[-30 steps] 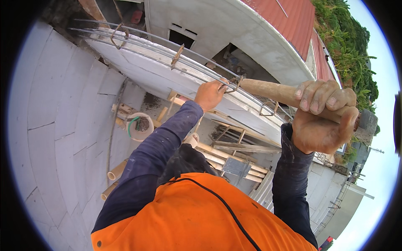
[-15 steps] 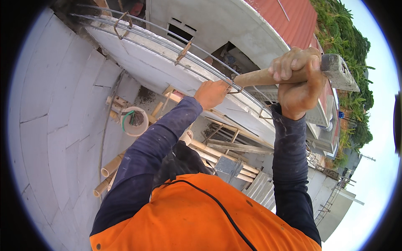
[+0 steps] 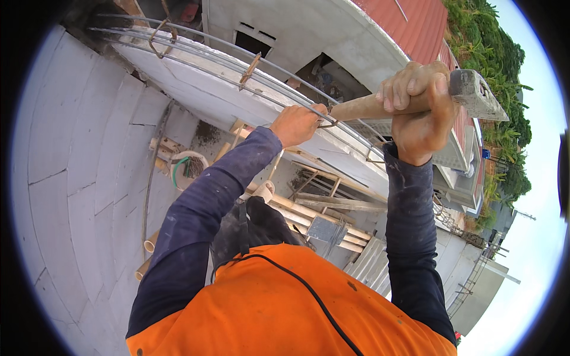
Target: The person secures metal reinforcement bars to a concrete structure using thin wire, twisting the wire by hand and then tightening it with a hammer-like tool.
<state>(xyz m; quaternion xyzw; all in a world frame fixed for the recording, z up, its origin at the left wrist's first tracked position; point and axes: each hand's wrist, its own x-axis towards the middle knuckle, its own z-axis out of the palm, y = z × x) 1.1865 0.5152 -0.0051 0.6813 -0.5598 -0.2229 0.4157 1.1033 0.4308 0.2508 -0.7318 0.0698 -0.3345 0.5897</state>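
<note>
My right hand (image 3: 415, 113) is wrapped round the wooden handle (image 3: 362, 108) of a hammer, close below its grey metal head (image 3: 478, 95). The hammer lies nearly level in view, its head to the right. The handle's free end reaches the steel rebar (image 3: 279, 89) running along the wall top, near a rusty stirrup (image 3: 329, 123). At that spot my left hand (image 3: 297, 124) is closed on the rebar, its fingertips partly hidden behind the bars. The handle end is just beside my left fingers; whether they touch is unclear.
A pale block wall (image 3: 249, 107) carries the rebar, and another (image 3: 77, 178) rises at left. Below are a bucket (image 3: 189, 169) with a green rim piece, bamboo poles (image 3: 297, 216), timber planks (image 3: 338, 202) and corrugated sheets (image 3: 368, 264). A red roof (image 3: 409, 29) and trees stand beyond.
Both hands and the hammer sit slightly higher and farther left in view, with the whole scene shifted a little. The holds look the same.
</note>
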